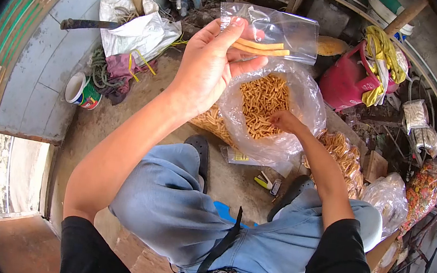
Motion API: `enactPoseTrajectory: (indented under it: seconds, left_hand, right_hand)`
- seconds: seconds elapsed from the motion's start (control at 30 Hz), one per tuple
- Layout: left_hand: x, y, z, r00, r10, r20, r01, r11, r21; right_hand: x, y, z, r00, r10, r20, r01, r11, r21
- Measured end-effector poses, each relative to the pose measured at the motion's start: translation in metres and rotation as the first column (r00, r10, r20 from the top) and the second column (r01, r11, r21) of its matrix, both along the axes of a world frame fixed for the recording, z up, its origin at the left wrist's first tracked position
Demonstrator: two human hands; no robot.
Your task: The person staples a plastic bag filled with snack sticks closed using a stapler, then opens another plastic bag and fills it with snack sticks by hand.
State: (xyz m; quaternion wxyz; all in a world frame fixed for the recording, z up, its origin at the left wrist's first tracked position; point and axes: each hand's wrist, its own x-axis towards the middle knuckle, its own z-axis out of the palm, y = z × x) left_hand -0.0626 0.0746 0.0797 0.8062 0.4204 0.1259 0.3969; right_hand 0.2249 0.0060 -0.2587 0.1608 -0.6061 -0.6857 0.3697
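My left hand is raised and closed on a small clear plastic bag, which lies sideways with the thumb on its near end. A few long snack sticks show inside the bag. Below it stands a large open clear plastic sack, holding a heap of brown crunchy snack sticks. My right hand reaches into this sack from the right, its curled fingers touching the heap. What those fingers hold, if anything, is hidden.
More bagged snack sticks lie right of the sack. A stapler and a small box rest on the floor between my feet. A red gas cylinder stands back right; a white woven sack and a bucket are at left.
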Motion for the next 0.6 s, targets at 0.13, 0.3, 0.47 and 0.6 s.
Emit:
enactPoseTrajectory:
  seconds: [0.13, 0.3, 0.47, 0.6]
  left_hand:
    - [0.0, -0.001, 0.002, 1.0, 0.025, -0.014, -0.025, 1.0, 0.007]
    - [0.004, 0.0, 0.001, 1.0, 0.002, -0.006, -0.002, 1.0, 0.016]
    - [0.009, -0.003, 0.003, 1.0, 0.015, 0.007, -0.015, 1.0, 0.007]
    - [0.012, -0.003, 0.004, 1.0, 0.017, -0.014, -0.017, 1.0, 0.012]
  right_hand:
    - [-0.009, -0.005, 0.004, 0.994, -0.03, 0.107, 0.033, 0.999, -0.027]
    - [-0.015, -0.009, -0.009, 0.983, 0.014, 0.182, -0.017, 1.0, 0.014]
    - [-0.028, -0.012, 0.016, 0.899, 0.14, 0.415, -0.116, 0.99, -0.084]
    - [-0.027, -0.019, 0.014, 0.912, 0.01, 0.411, 0.0, 1.0, -0.023]
